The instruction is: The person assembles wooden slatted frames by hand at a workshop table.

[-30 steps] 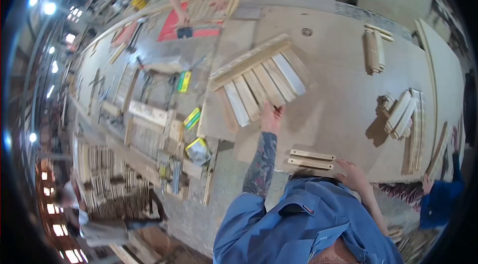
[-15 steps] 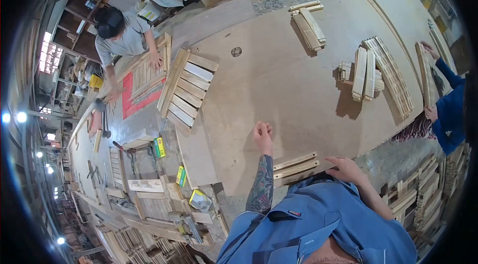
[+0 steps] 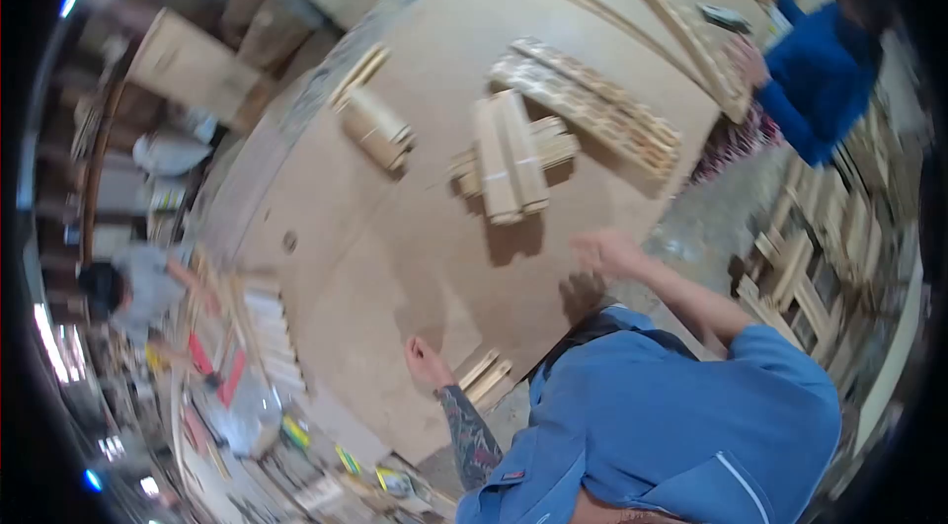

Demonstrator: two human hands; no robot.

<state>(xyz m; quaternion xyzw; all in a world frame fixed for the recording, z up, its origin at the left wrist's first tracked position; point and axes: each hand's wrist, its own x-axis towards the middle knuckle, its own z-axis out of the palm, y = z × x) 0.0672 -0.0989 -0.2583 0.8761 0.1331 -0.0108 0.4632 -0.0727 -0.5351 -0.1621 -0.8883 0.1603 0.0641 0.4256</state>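
Observation:
My left hand (image 3: 427,363), at the end of a tattooed forearm, hovers over the near part of the plywood table (image 3: 346,257). Its fingers are curled in; whatever they may hold is hidden. Beside it, two short wooden strips (image 3: 484,374) with holes lie at the table's near edge. My right hand (image 3: 604,252) is raised above the table's right edge, blurred, fingers stretched out and apart with nothing seen in them. Closest beyond it is a stack of flat wooden slats (image 3: 512,157) lying across other slats.
Long notched wooden pieces (image 3: 592,109) and a slat bundle (image 3: 375,127) lie farther back. A co-worker in blue (image 3: 820,70) handles a long board (image 3: 691,45) at right. Another person (image 3: 143,282) works at far left beside a slatted panel (image 3: 272,331). Wood piles (image 3: 810,267) stand at right.
My view has swung right, toward the slat stacks. My right hand has lifted from beside the two short strips and reached forward. My left hand stays curled near the strips.

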